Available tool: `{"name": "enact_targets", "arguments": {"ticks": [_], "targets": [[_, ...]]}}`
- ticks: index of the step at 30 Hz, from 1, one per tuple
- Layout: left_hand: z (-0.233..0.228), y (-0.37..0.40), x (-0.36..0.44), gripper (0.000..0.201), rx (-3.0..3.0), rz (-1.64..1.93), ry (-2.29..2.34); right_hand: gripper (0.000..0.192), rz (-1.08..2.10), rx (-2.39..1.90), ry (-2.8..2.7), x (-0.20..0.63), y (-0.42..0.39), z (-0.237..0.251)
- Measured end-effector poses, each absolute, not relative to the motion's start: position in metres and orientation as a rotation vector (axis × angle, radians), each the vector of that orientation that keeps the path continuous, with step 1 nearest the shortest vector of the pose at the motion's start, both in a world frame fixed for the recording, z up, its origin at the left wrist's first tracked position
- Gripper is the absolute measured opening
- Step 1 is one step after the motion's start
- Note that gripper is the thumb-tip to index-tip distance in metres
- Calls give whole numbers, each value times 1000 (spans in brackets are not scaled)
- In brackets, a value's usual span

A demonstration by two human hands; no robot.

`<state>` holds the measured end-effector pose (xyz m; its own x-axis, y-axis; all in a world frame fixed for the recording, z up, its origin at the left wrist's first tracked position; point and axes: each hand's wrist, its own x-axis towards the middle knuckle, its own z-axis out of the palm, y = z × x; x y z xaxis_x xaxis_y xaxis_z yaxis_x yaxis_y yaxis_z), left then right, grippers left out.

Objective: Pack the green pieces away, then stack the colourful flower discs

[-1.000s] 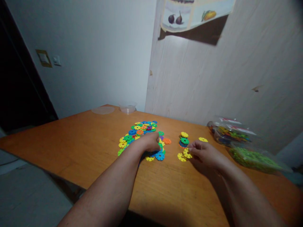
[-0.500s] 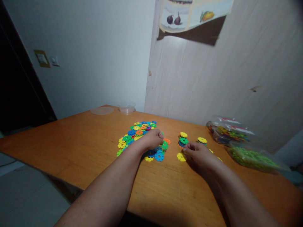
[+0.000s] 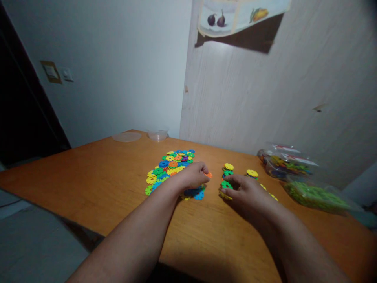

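My left hand is over the right side of a loose pile of notched plastic discs. Its fingers are curled together, closed on an orange notched disc at their tips. My right hand pinches a green notched disc between thumb and fingers. Directly under that disc is a yellow notched disc, partly hidden by the thumb. Just behind stands a small stack topped with a yellow disc, a green disc in front of it.
Another stack topped with yellow and further yellow discs lie beyond my right hand. Clear packs of coloured pieces and a bag of green pieces sit at the right. A clear tub and round lid stand at the back.
A green disc beside my left hand is gone from there; a green disc is now in my right hand, over the yellow one. My left fingers have shifted slightly right to the orange disc.
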<state>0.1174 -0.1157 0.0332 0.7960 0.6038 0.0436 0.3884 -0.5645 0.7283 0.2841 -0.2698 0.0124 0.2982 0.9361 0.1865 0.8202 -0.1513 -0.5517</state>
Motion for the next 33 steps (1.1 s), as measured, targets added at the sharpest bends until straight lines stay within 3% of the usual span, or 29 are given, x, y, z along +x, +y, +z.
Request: {"name": "enact_targets", "arguments": {"ticks": [4,9,16,22,27,31,33], "targets": [[42,-104,105,13,2566,239,810,27,200,-2121,-1570,301,-274,10],[42,-101,101,24,2627,43,822,32,205,-2204,-1688,298,-272,16],[39,-101,103,21,2631,30,835,39,216,-2162,-1623,301,-271,11],[39,-101,104,20,2612,77,841,32,96,-2072,-1468,303,-263,-1],[36,-105,109,10,2444,273,759,41,45,-1950,-1535,282,-260,1],[33,-114,115,24,2104,301,696,56,88,-1859,-1680,257,-262,11],[31,-118,118,27,1964,284,648,49,72,-1865,-1708,247,-264,15]]}}
